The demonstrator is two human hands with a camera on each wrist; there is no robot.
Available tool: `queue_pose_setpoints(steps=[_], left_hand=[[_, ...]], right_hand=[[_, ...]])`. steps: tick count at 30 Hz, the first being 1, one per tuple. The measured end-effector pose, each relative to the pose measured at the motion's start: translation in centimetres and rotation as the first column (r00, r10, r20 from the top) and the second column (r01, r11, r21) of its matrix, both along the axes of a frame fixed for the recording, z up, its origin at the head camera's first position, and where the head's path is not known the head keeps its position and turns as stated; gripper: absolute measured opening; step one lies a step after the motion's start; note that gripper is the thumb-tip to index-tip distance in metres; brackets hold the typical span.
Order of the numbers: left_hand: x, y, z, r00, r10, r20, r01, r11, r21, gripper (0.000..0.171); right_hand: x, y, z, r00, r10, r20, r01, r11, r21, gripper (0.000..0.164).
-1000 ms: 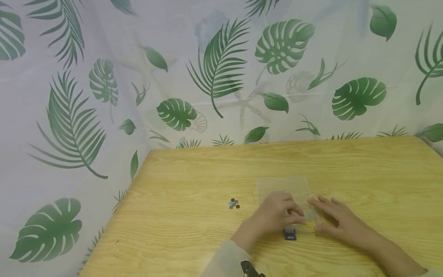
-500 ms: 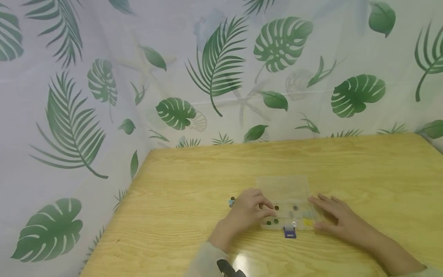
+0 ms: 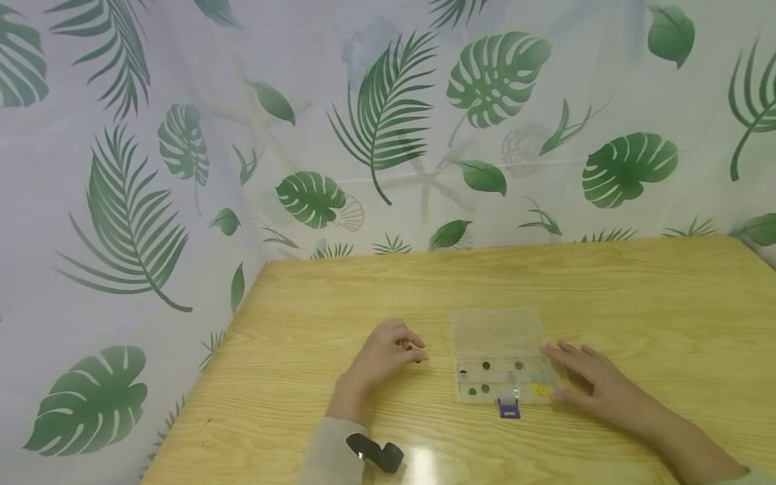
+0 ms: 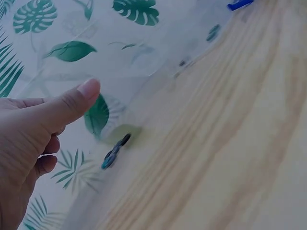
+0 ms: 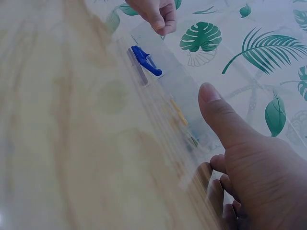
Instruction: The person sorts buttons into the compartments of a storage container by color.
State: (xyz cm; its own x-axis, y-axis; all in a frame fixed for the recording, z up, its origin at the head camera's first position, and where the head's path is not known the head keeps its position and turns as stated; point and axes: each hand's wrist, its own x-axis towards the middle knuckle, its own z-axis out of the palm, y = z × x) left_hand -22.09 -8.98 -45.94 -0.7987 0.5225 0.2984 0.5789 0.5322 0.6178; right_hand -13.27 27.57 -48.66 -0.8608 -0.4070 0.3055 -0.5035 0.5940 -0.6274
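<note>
My left hand (image 3: 383,350) hovers over a small pile of buttons (image 4: 115,151), mostly covering it in the head view. Its thumb and fingers reach toward the pile with a gap between them, and nothing shows in their grasp. To the right lies a clear plastic compartment box (image 3: 497,330), its lid folded back. Inside are green buttons (image 3: 485,389), a brown button (image 3: 486,366), a grey button (image 3: 519,366) and yellow buttons (image 3: 541,389). My right hand (image 3: 597,380), fingers spread and thumb apart, rests at the box's right side.
A blue clasp (image 3: 509,409) juts from the box's front edge. Wood-grain table top (image 3: 339,296) surrounds the box and pile. A leaf-printed cloth (image 3: 388,222) stands behind the table and along its left side.
My left hand has moved left from over the box's front right to the button pile, uncovering the compartments. My right hand has stayed beside the box.
</note>
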Motion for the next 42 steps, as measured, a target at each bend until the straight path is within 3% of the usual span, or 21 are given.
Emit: queue_pose_setpoints(steps=[4, 14, 28, 34, 42], left_hand=[[-0.4, -1.9, -0.1, 0.991, 0.055, 0.119, -0.057, 0.998, 0.013, 0.010], [-0.9, -3.1, -1.2, 0.975, 0.041, 0.220, -0.049, 0.998, 0.034, 0.014], [-1.0, -3.1, -2.2, 0.970, 0.049, 0.238, -0.051, 0.999, 0.000, 0.011], [-0.9, -3.0, -2.3, 0.975, 0.054, 0.214, -0.054, 0.999, -0.005, 0.009], [-0.8, -3.0, -2.4, 0.967, 0.063, 0.245, -0.068, 0.998, 0.013, 0.009]], right_hand=[[0.0, 0.0, -0.1, 1.000, 0.001, -0.001, -0.001, 1.000, 0.006, 0.068], [0.0, 0.0, -0.1, 1.000, -0.006, -0.019, 0.007, 1.000, 0.023, 0.068], [0.1, -0.1, 0.1, 1.000, -0.006, -0.003, 0.006, 1.000, 0.010, 0.068], [0.1, -0.1, 0.2, 1.000, -0.005, 0.025, 0.005, 1.000, -0.002, 0.068], [0.2, -0.1, 0.3, 0.999, -0.002, 0.036, 0.002, 1.000, -0.008, 0.067]])
